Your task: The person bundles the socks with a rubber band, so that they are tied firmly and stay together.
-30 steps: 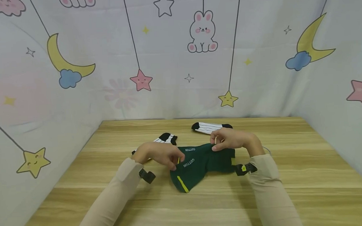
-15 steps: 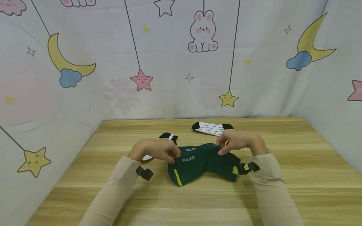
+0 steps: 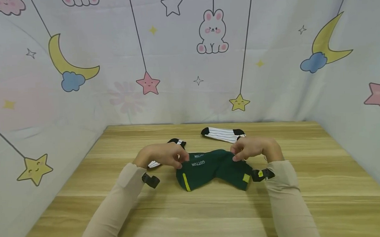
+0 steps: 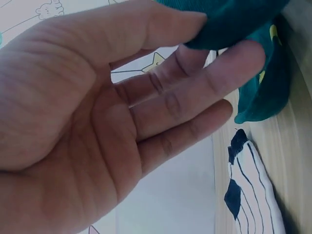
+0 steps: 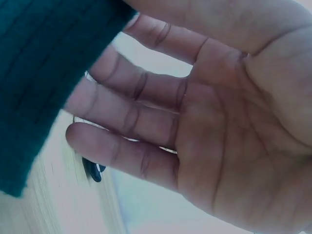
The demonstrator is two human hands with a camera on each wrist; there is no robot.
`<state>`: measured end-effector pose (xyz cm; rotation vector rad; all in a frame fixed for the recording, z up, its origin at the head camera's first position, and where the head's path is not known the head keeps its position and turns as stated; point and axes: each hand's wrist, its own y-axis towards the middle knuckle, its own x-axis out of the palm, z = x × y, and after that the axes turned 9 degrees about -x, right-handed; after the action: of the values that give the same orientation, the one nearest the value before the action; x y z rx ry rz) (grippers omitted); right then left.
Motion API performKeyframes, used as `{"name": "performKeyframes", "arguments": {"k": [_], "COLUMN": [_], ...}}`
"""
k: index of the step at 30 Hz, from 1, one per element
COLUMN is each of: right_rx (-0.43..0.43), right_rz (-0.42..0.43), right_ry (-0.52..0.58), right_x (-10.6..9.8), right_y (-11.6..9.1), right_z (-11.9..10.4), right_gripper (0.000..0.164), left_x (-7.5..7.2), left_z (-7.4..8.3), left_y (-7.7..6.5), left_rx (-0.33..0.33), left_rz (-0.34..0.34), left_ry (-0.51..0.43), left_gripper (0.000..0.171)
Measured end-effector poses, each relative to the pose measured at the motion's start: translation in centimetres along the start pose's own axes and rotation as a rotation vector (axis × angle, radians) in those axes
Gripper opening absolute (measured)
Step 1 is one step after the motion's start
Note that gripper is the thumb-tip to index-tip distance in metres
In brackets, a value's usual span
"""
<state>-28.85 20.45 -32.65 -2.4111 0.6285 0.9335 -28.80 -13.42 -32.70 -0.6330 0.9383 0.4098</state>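
My left hand (image 3: 166,155) and right hand (image 3: 251,147) flank dark-green fabric socks (image 3: 207,171). Behind, one black-and-white striped sock (image 4: 252,187) lies left, another sock (image 3: 222,134) right.

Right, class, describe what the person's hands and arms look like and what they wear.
The left hand and right hand are bare, without gloves. Long beige sleeves cover the forearms. At each cuff sits a small black device; the right one bears a yellow-green patch.
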Motion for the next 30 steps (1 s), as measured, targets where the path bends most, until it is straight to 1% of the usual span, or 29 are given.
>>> {"name": "performKeyframes", "arguments": {"k": [3, 6, 10, 15, 19, 23, 26, 30], "right_rx": [0.031, 0.091, 0.120, 0.075, 0.021, -0.029, -0.042, -0.045], "right_rz": [0.009, 0.027, 0.047, 0.055, 0.055, 0.073, 0.089, 0.105], "right_ry": [0.065, 0.146, 0.163, 0.114, 0.105, 0.105, 0.110, 0.140], "right_x": [0.0, 0.0, -0.1, -0.3, -0.3, -0.4, -0.4, -0.4], "right_y": [-0.2, -0.4, -0.7, -0.9, -1.0, -1.2, -1.3, -1.4], "right_z": [0.0, -0.1, -0.2, -0.1, 0.1, 0.2, 0.2, 0.5], "right_gripper": [0.013, 0.010, 0.012, 0.010, 0.008, 0.009, 0.011, 0.016], "left_x": [-0.1, -0.1, -0.1, -0.2, -0.2, -0.2, -0.2, -0.1], "left_z": [0.0, -0.1, -0.1, -0.1, -0.2, -0.3, -0.4, -0.6], "left_y": [0.0, 0.0, 0.0, -0.1, -0.1, -0.1, 0.0, 0.0], "left_rx": [0.004, 0.015, 0.044, 0.056, 0.045, 0.020, 0.013, 0.033], "left_rz": [0.010, 0.025, 0.051, 0.060, 0.068, 0.099, 0.119, 0.110], "left_ry": [0.004, 0.000, -0.016, -0.046, -0.079, -0.102, -0.130, -0.177], "left_gripper": [0.021, 0.025, 0.027, 0.029, 0.032, 0.041, 0.048, 0.051]}}
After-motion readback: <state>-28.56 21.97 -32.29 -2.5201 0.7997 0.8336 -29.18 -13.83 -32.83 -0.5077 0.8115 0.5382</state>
